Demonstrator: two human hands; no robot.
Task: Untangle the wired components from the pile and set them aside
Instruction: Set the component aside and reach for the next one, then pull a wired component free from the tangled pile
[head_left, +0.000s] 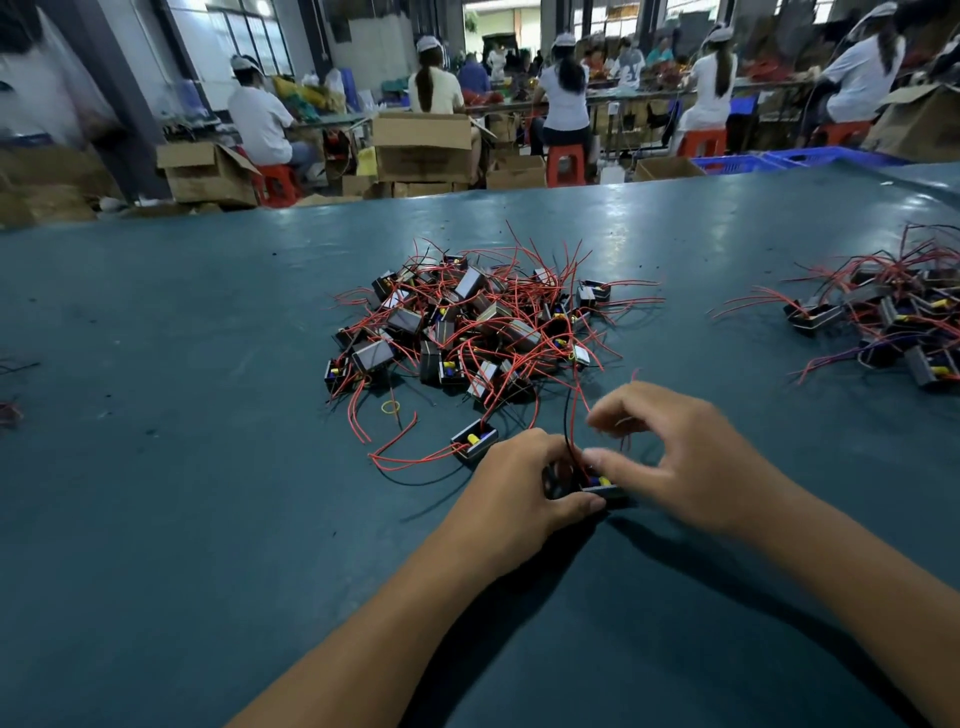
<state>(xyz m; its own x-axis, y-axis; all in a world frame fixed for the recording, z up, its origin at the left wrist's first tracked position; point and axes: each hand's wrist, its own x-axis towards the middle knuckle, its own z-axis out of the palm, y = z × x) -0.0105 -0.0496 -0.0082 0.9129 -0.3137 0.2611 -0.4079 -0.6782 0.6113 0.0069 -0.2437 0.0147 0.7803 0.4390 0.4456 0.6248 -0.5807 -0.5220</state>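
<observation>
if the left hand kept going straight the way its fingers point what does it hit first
The left hand points right, at the component it already holds; just beyond that come the fingers of the right hand. Depth looks close, though blur hides the contact.

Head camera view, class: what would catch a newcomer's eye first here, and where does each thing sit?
First, the tangled pile of small boxed components with red wires, mid-table on the green table. Next, in the near centre, the left hand and right hand, gripping one component between them, its wires rising through the right fingers. A second heap lies at the right edge.
</observation>
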